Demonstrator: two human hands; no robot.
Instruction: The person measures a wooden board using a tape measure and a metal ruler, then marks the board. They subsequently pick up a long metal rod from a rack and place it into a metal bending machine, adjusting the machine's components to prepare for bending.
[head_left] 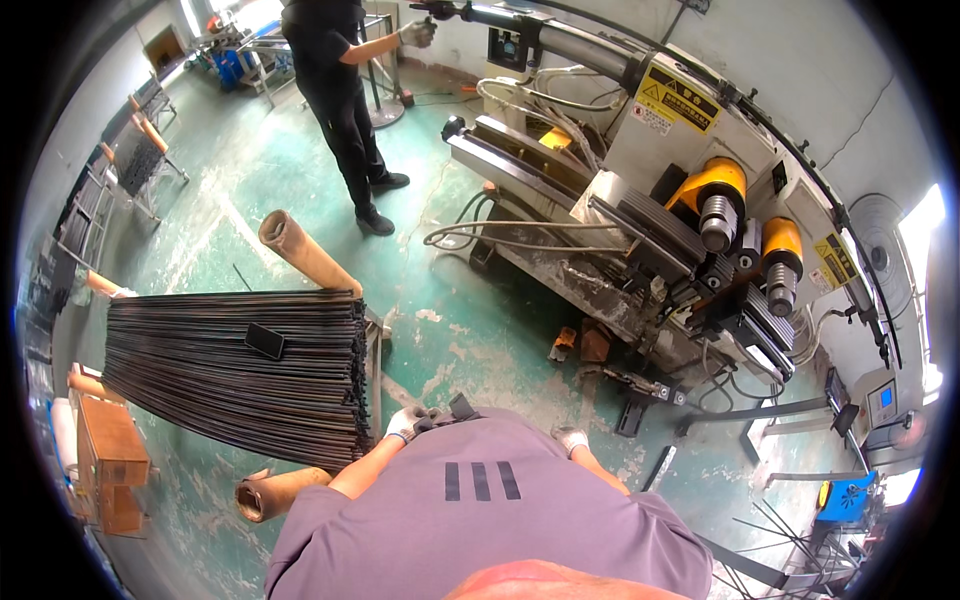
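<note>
My left hand (405, 422), in a pale work glove, is at my waist beside a small dark thing (460, 406) at the edge of my purple shirt. Its fingers are partly hidden, so its grip does not show. On the other side, my right hand (572, 438), also gloved, rests low by the shirt's edge with its fingers mostly covered. Closest to my left hand lies a large stack of thin dark metal rods (230, 370), their ends toward me. A black phone (265, 341) lies on top of the stack.
Cardboard-like rolls (300, 250) stand around the rods. A pipe-bending machine (620, 220) with yellow-capped rollers fills the right, hoses trailing. Another person (340, 100) in dark clothes stands at its far end, one gloved hand raised beside it. A wooden cabinet (110, 450) is at left.
</note>
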